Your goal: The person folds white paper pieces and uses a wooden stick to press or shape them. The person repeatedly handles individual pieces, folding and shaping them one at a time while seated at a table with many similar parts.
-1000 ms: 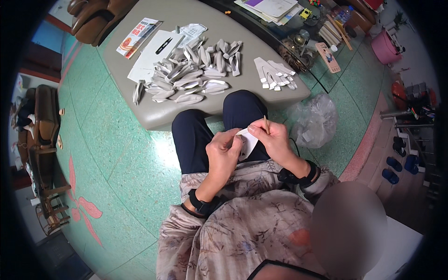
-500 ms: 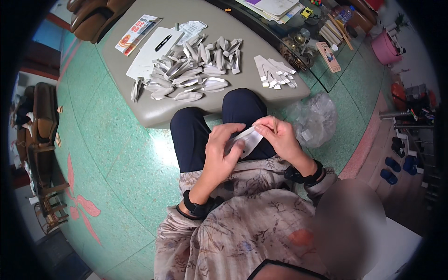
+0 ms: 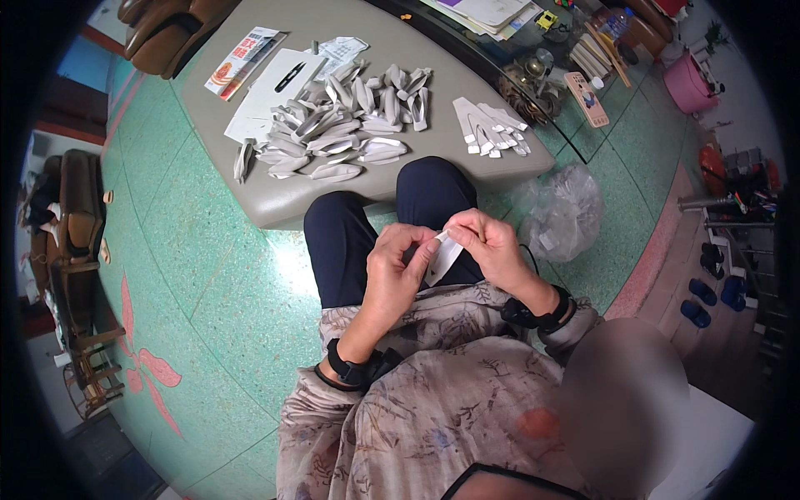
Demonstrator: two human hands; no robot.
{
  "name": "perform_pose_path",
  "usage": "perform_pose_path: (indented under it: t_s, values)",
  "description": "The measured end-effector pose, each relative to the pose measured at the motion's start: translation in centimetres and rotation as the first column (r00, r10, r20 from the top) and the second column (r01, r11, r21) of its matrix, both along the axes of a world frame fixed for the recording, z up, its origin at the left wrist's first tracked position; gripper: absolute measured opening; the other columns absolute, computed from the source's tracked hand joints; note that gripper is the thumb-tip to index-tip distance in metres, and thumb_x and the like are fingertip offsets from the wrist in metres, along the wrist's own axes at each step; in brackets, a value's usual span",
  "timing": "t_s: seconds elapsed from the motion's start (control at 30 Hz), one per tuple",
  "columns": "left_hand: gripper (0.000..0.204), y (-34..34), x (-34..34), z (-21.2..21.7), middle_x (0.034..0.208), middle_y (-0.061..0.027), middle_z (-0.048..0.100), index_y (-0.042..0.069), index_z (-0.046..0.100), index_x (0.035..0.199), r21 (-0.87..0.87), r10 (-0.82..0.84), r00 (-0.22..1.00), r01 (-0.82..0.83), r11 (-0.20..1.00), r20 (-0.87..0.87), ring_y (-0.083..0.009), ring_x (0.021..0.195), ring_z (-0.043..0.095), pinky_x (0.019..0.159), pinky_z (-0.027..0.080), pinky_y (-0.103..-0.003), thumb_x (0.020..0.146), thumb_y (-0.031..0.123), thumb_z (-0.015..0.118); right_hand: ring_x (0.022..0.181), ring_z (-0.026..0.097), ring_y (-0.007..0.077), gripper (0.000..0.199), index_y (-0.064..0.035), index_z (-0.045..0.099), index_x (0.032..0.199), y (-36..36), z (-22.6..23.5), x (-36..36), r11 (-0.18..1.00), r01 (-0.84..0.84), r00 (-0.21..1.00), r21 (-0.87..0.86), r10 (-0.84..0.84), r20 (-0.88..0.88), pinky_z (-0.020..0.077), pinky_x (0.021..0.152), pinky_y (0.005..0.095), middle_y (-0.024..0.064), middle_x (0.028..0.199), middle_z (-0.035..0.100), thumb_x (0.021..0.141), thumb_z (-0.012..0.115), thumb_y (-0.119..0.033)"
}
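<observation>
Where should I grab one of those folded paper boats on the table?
Probably pinch a folded grey paper piece at the near edge of the pile by its long raised sides, coming from above. It lies flat on the grey table, pointed at both ends, and clear of the others on the side toward you.

A: What's on the grey table (image 3: 333, 196)?
B: Heap of folded grey paper pieces (image 3: 342, 133) mid-table, flat white strips (image 3: 492, 132) at its 3 o'clock, black pen (image 3: 289, 77) on white sheets at 11.
A: Floor?
B: Clear plastic bag (image 3: 560, 212) at 4 o'clock of the table, pink bucket (image 3: 690, 83) at 2.
</observation>
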State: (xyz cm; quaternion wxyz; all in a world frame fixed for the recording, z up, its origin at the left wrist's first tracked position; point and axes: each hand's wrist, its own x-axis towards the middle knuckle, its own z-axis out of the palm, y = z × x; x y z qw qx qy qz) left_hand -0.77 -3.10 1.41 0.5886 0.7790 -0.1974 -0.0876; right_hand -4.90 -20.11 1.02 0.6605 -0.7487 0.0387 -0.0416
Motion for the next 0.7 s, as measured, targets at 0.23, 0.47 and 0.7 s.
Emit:
perform_pose_path:
  t_s: [0.23,0.47,0.7]
  values:
    - [0.009,-0.3,-0.2,0.7,0.083,-0.0072,0.059,-0.001,0.063,0.085,0.169,0.028,0.954,-0.081,0.982,0.298,-0.0167,0.076,0.055,0.066,0.045,-0.026,0.082,0.007,0.067,0.063,0.044,0.0028,0.013,0.0001,0.058,0.089,0.8,0.8,0.1,0.998,0.048,0.999,-0.051,-0.047,0.023,0.0397,0.057,0.0210,-0.0015,0.071,0.056,0.090,0.060,-0.013]
    - [0.010,1.1,-0.3,1.0,0.086,-0.0063,0.062,0.001,0.066,0.088,-0.033,0.005,0.994,-0.001,0.999,0.107,-0.0163,0.080,0.054,0.070,0.044,-0.027,0.082,0.008,0.068,0.065,0.047,0.0017,0.009,-0.0001,0.059,0.089,-0.3,0.7,0.2,0.998,-0.036,0.999,-0.043,0.038,0.028,0.0409,0.056,0.0205,-0.0001,0.071,0.059,0.088,0.062,-0.009]
    - [0.011,1.6,-0.3,0.6,0.087,-0.0063,0.062,0.001,0.065,0.090,-0.025,-0.002,0.996,0.004,1.000,0.085,-0.0156,0.081,0.054,0.072,0.044,-0.025,0.083,0.009,0.067,0.061,0.048,0.0036,0.009,-0.0014,0.059,0.089,-0.2,0.6,0.3,0.993,-0.056,0.996,-0.106,0.062,0.062,0.0413,0.055,0.0221,0.0011,0.069,0.059,0.088,0.062,-0.010]
